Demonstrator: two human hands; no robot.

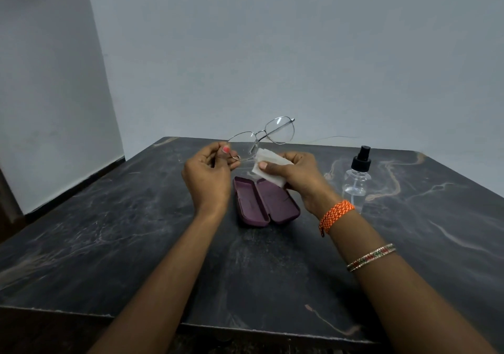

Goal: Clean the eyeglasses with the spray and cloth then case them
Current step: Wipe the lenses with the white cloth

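Eyeglasses (261,137) pinched by left hand (208,172) in closed grip; right hand (297,176) grip clamps cloth (268,167) against lens.

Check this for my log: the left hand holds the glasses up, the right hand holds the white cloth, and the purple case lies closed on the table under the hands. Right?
One thing is off: the purple case lies open, both halves showing their insides in the head view. The rest stands: the left hand holds the glasses up, the right hand holds the white cloth, above the table.

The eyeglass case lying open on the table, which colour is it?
The eyeglass case is dark purple, inside and out; the head view shows it between the wrists.
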